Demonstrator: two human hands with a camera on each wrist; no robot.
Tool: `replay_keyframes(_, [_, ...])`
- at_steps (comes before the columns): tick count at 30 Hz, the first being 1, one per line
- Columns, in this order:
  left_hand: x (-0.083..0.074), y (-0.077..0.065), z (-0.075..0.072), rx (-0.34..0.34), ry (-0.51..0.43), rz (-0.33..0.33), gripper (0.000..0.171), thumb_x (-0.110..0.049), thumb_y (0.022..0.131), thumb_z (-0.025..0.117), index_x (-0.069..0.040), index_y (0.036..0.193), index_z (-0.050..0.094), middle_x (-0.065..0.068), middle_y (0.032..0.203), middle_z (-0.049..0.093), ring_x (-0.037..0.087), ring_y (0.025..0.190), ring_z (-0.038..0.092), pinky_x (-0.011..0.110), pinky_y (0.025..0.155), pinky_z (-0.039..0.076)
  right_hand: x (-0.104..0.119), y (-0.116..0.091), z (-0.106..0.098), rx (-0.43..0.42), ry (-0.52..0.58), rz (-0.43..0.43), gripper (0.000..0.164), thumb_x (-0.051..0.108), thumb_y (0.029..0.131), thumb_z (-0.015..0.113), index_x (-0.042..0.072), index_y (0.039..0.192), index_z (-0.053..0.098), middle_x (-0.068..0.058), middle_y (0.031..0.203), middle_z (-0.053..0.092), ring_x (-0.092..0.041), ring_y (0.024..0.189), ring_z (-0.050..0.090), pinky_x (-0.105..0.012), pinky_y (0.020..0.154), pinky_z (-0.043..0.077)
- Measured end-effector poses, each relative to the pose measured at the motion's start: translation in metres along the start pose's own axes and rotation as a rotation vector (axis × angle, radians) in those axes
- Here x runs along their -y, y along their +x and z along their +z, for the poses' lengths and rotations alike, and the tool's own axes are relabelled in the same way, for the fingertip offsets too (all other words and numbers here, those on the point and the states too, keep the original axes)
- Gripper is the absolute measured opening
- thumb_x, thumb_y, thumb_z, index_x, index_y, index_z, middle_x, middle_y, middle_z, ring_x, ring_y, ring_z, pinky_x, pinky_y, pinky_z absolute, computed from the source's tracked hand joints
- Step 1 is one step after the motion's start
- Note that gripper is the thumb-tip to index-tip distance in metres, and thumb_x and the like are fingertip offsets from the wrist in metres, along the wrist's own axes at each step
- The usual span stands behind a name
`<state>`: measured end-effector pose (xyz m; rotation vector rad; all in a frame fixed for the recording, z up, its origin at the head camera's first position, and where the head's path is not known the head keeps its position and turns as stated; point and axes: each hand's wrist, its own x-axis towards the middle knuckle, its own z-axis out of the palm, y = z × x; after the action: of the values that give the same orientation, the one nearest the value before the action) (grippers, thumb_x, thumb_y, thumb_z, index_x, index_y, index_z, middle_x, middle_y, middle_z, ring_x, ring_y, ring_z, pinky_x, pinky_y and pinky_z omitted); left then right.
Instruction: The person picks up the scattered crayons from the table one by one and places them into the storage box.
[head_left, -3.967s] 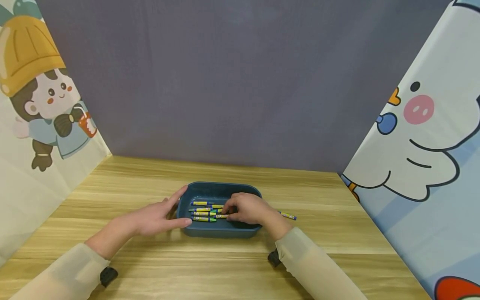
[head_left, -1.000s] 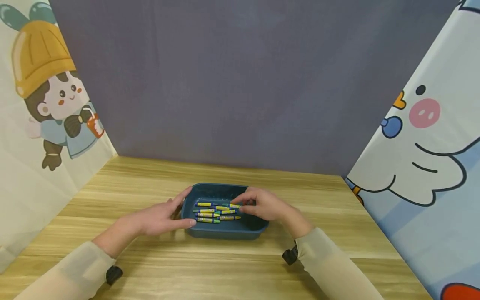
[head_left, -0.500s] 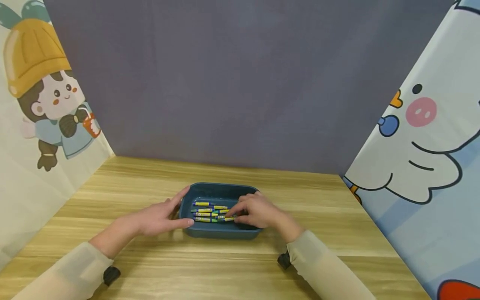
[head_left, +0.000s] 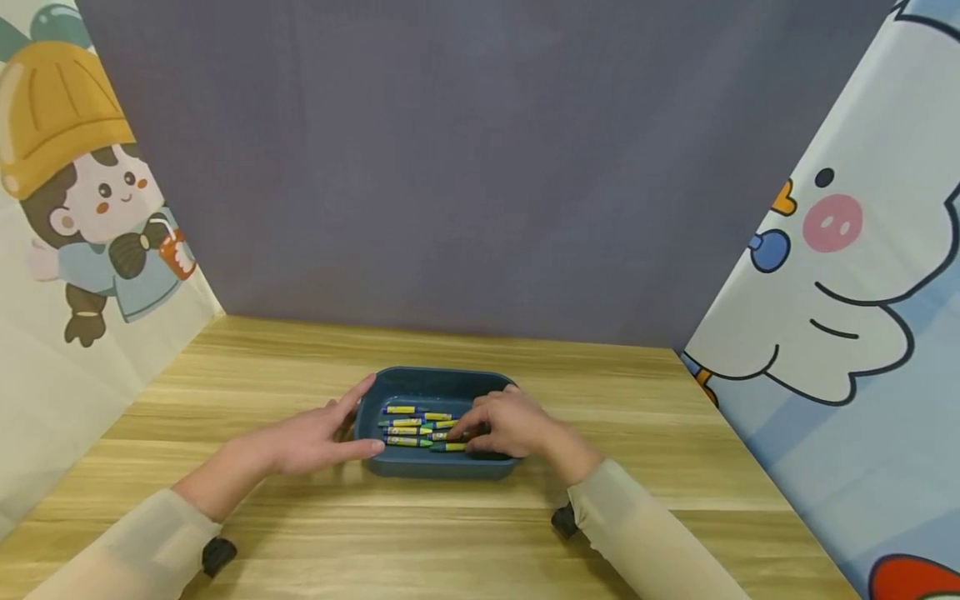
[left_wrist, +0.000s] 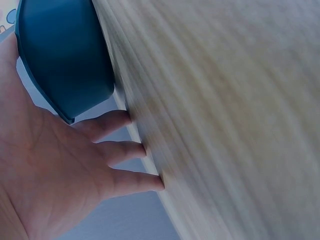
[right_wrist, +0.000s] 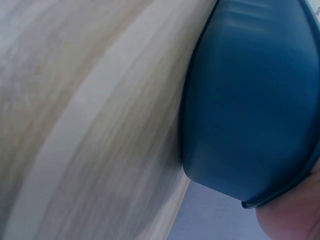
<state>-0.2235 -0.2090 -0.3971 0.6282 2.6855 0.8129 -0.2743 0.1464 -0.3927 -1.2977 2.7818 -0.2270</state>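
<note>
A dark blue plastic basket (head_left: 442, 468) stands on the table, with several yellow-wrapped crayons (head_left: 405, 432) lying side by side in it. My left hand (head_left: 307, 437) is spread at the basket's left end, thumb and index finger touching its rim. In the left wrist view, the other fingers (left_wrist: 132, 181) reach straight down to the tabletop. My right hand (head_left: 510, 423) is inside the basket at the right. Its thumb and fingertips pinch the right end of a dark-green-tipped crayon (head_left: 448, 447) near the front wall. The right wrist view hides the fingertips behind the basket.
The wood-grain table (head_left: 420, 533) extends around the basket. A grey backdrop (head_left: 465, 167) rises behind it. Cartoon-printed panels flank the table, one at the left (head_left: 45, 400) and one at the right (head_left: 892, 450).
The crayon lying on the table right of the basket is no longer seen. My right hand brought a crayon into the basket and lowered it toward the front wall. The left hand stayed at the rim.
</note>
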Motion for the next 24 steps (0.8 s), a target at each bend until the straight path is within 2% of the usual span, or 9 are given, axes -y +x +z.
replay_keyframes(12, [0.003, 0.000, -0.001, -0.001, -0.009, 0.004, 0.110, -0.068, 0.104, 0.062, -0.025, 0.178, -0.007, 0.031, 0.172, 0.040, 0.060, 0.158, 0.034, 0.076, 0.127, 0.028, -0.002, 0.002, 0.001, -0.032, 0.056, -0.004, 0.027, 0.033, 0.101, 0.082, 0.040, 0.127, 0.082, 0.020, 0.096, 0.071, 0.001, 0.085, 0.059, -0.033, 0.083, 0.033])
replay_keyframes(15, [0.004, 0.000, -0.001, 0.000, -0.023, 0.018, 0.110, -0.066, 0.105, 0.064, -0.022, 0.178, -0.006, 0.031, 0.171, 0.041, 0.057, 0.156, 0.040, 0.073, 0.126, 0.034, -0.003, 0.001, 0.002, -0.084, 0.128, -0.007, 0.027, 0.031, 0.104, 0.079, 0.034, 0.130, 0.082, 0.016, 0.104, 0.074, -0.003, 0.091, 0.062, -0.038, 0.088, 0.041])
replay_keyframes(17, [0.004, -0.001, -0.002, 0.006, -0.049, 0.018, 0.110, -0.065, 0.106, 0.063, -0.021, 0.178, -0.008, 0.032, 0.172, 0.039, 0.055, 0.156, 0.042, 0.072, 0.125, 0.035, -0.005, -0.001, 0.002, -0.159, 0.211, -0.008, 0.026, 0.029, 0.106, 0.076, 0.028, 0.131, 0.081, 0.010, 0.109, 0.075, -0.010, 0.095, 0.064, -0.041, 0.090, 0.047])
replay_keyframes(21, [0.006, -0.004, -0.003, -0.012, -0.098, -0.005, 0.106, -0.063, 0.109, 0.057, -0.019, 0.177, -0.012, 0.034, 0.174, 0.032, 0.056, 0.157, 0.041, 0.073, 0.124, 0.036, -0.009, -0.013, -0.005, -0.330, 0.299, 0.084, 0.027, 0.032, 0.110, 0.069, 0.021, 0.134, 0.079, 0.002, 0.121, 0.072, -0.021, 0.101, 0.064, -0.042, 0.085, 0.054])
replay_keyframes(24, [0.008, -0.008, -0.005, -0.070, -0.056, -0.006, 0.105, -0.065, 0.109, 0.056, -0.016, 0.178, -0.006, 0.034, 0.175, 0.031, 0.057, 0.157, 0.041, 0.073, 0.122, 0.038, -0.014, -0.033, -0.016, -0.374, 0.243, 0.218, 0.039, 0.046, 0.113, 0.062, 0.023, 0.143, 0.073, -0.002, 0.135, 0.069, -0.026, 0.114, 0.067, -0.047, 0.092, 0.058])
